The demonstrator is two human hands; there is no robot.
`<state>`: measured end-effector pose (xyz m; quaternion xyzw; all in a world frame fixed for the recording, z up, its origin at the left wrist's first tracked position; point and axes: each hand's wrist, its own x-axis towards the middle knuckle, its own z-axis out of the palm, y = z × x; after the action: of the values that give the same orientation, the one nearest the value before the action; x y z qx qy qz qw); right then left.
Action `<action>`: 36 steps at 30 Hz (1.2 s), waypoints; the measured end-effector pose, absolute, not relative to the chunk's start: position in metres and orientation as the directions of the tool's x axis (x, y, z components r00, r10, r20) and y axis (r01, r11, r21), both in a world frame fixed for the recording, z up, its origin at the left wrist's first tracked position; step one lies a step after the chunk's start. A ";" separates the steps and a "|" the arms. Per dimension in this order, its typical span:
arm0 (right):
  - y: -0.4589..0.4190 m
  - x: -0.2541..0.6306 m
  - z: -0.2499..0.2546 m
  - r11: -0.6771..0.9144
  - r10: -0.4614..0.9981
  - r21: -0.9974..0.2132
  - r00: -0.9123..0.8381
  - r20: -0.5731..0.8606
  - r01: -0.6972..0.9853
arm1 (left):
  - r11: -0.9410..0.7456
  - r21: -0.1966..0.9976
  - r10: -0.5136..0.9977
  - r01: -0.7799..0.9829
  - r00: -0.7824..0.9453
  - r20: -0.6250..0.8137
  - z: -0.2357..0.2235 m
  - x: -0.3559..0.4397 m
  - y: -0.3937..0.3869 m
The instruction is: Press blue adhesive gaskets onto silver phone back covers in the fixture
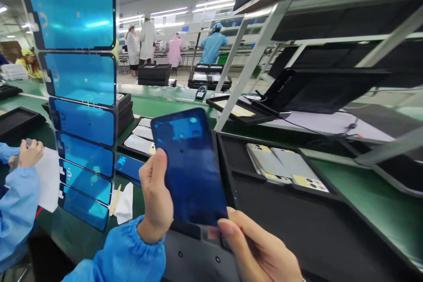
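Note:
My left hand [157,198] grips the left edge of a dark blue phone back cover [190,167], held upright in front of me. My right hand [256,249] pinches its lower right corner from below. Under the hands lies a grey fixture plate [194,257] with small holes. A hanging strip of blue adhesive film sheets [82,97] runs down on the left, close to my left hand.
A black tray [317,224] to the right holds a few white phone back covers [286,165]. Another tray with white covers [140,136] sits behind. A co-worker's hand in a blue sleeve [23,163] rests at the left. Metal shelf struts [249,64] and several distant people stand beyond the green bench.

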<state>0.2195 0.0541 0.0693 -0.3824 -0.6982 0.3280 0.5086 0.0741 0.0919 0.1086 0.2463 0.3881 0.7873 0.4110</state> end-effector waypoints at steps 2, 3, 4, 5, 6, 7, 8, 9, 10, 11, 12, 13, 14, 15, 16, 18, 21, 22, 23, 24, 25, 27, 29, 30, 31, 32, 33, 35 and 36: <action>0.057 0.221 0.068 0.469 0.868 -0.861 -0.285 0.407 0.197 | -0.336 0.751 0.849 -0.569 -0.528 -0.020 0.111 0.071 0.100; 0.059 0.220 0.066 0.450 0.866 -0.873 -0.331 0.374 0.190 | -0.324 0.726 0.848 -0.606 -0.526 -0.061 0.112 0.070 0.103; 0.060 0.218 0.064 0.427 0.866 -0.887 -0.362 0.345 0.176 | -0.308 0.712 0.848 -0.631 -0.522 -0.096 0.112 0.071 0.105; 0.060 0.215 0.062 0.403 0.870 -0.902 -0.373 0.324 0.155 | -0.287 0.707 0.854 -0.646 -0.507 -0.117 0.112 0.073 0.106; 0.060 0.212 0.059 0.382 0.875 -0.915 -0.369 0.314 0.130 | -0.268 0.706 0.866 -0.656 -0.485 -0.123 0.111 0.076 0.106; 0.060 0.208 0.057 0.364 0.880 -0.925 -0.364 0.304 0.109 | -0.250 0.706 0.882 -0.663 -0.456 -0.116 0.110 0.080 0.105; 0.060 0.206 0.055 0.348 0.890 -0.932 -0.348 0.295 0.099 | -0.237 0.712 0.898 -0.661 -0.429 -0.099 0.107 0.084 0.104; 0.059 0.204 0.053 0.336 0.902 -0.936 -0.321 0.287 0.106 | -0.235 0.725 0.909 -0.648 -0.411 -0.072 0.104 0.088 0.103; 0.059 0.203 0.051 0.327 0.915 -0.937 -0.292 0.280 0.124 | -0.242 0.743 0.913 -0.623 -0.407 -0.044 0.101 0.092 0.102; 0.058 0.203 0.051 0.319 0.925 -0.936 -0.265 0.274 0.148 | -0.254 0.765 0.908 -0.593 -0.418 -0.023 0.098 0.095 0.101; 0.058 0.203 0.050 0.316 0.932 -0.933 -0.241 0.271 0.171 | -0.262 0.783 0.902 -0.564 -0.433 -0.010 0.095 0.096 0.101; 0.058 0.204 0.050 0.321 0.934 -0.928 -0.224 0.278 0.186 | -0.267 0.794 0.896 -0.545 -0.445 -0.004 0.093 0.097 0.101; 0.057 0.204 0.050 0.335 0.933 -0.923 -0.200 0.298 0.191 | -0.269 0.797 0.892 -0.541 -0.451 -0.005 0.093 0.098 0.102; 0.057 0.203 0.050 0.352 0.930 -0.918 -0.175 0.322 0.182 | -0.266 0.790 0.893 -0.553 -0.450 -0.014 0.093 0.098 0.102; 0.056 0.202 0.050 0.366 0.927 -0.916 -0.148 0.344 0.162 | -0.252 0.777 0.903 -0.577 -0.430 -0.026 0.095 0.098 0.101; 0.054 0.198 0.050 0.372 0.926 -0.921 -0.108 0.361 0.117 | -0.174 0.745 0.950 -0.644 -0.308 -0.044 0.101 0.096 0.099; 0.052 0.190 0.051 0.326 0.937 -0.944 -0.149 0.315 0.055 | -0.050 0.688 0.998 -0.724 -0.069 0.000 0.112 0.093 0.093; 0.053 0.188 0.052 0.296 0.940 -0.955 -0.186 0.285 0.031 | -0.039 0.667 0.999 -0.744 -0.030 0.025 0.115 0.092 0.092; 0.054 0.186 0.054 0.261 0.939 -0.965 -0.234 0.253 0.003 | -0.051 0.647 0.998 -0.760 -0.025 0.049 0.117 0.091 0.092; 0.055 0.186 0.056 0.225 0.935 -0.974 -0.278 0.221 -0.018 | -0.072 0.635 0.997 -0.769 -0.038 0.068 0.118 0.089 0.092; 0.058 0.186 0.059 0.193 0.931 -0.981 -0.310 0.191 -0.026 | -0.090 0.633 0.995 -0.769 -0.050 0.082 0.119 0.087 0.093; 0.063 0.189 0.064 0.179 0.937 -0.984 -0.302 0.177 -0.020 | -0.100 0.656 0.994 -0.748 -0.044 0.102 0.120 0.080 0.097; 0.068 0.195 0.069 0.228 0.952 -0.974 -0.208 0.225 -0.011 | -0.043 0.683 0.994 -0.729 0.037 0.101 0.121 0.071 0.102; 0.070 0.199 0.071 0.255 0.953 -0.967 -0.170 0.252 -0.003 | 0.007 0.690 0.991 -0.724 0.095 0.090 0.122 0.066 0.104; 0.072 0.202 0.073 0.277 0.950 -0.961 -0.153 0.273 0.010 | 0.063 0.689 0.985 -0.722 0.155 0.072 0.123 0.062 0.106; 0.073 0.205 0.075 0.291 0.946 -0.956 -0.157 0.283 0.029 | 0.124 0.684 0.976 -0.719 0.212 0.045 0.125 0.059 0.107; 0.074 0.208 0.077 0.297 0.943 -0.953 -0.174 0.285 0.049 | 0.185 0.676 0.965 -0.714 0.262 0.013 0.127 0.056 0.108; 0.075 0.211 0.080 0.309 0.934 -0.948 -0.211 0.287 0.077 | 0.280 0.664 0.943 -0.694 0.328 -0.054 0.131 0.053 0.109; 0.074 0.211 0.081 0.317 0.931 -0.945 -0.219 0.292 0.085 | 0.309 0.661 0.937 -0.684 0.340 -0.086 0.132 0.052 0.110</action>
<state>0.2112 0.0743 0.0805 -0.3914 -0.6490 0.4341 0.4871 0.0522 0.1097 0.1324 0.2675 0.2363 0.5236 0.7736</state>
